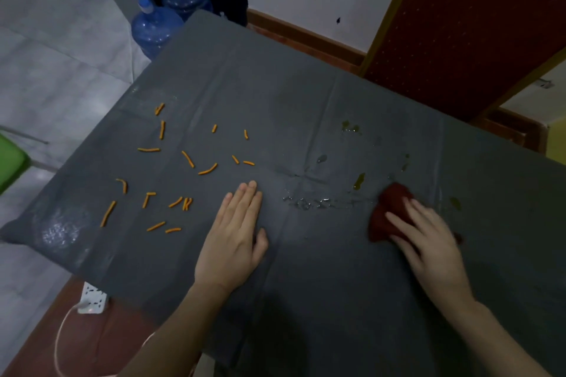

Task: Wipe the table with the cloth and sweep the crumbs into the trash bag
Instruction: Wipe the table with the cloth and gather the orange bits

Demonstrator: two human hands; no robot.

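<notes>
The table point(251, 76) is covered in dark grey plastic. Several orange snack crumbs point(190, 159) lie scattered over its left half. Wet streaks point(318, 202) and small yellowish spill drops point(359, 180) mark the middle and right. A bunched red cloth point(387, 211) sits on the right side, and my right hand point(428, 242) presses on it, fingers spread over its near edge. My left hand point(235, 232) lies flat on the table, palm down, just right of the crumbs and holding nothing. No trash bag is in view.
A red chair with a gold frame point(465, 24) stands at the far right edge. Two blue water jugs point(156, 30) stand on the floor beyond the far left corner. A white power strip point(92, 298) with a cable lies on the floor by the near left edge. A green object point(9, 162) shows at the left.
</notes>
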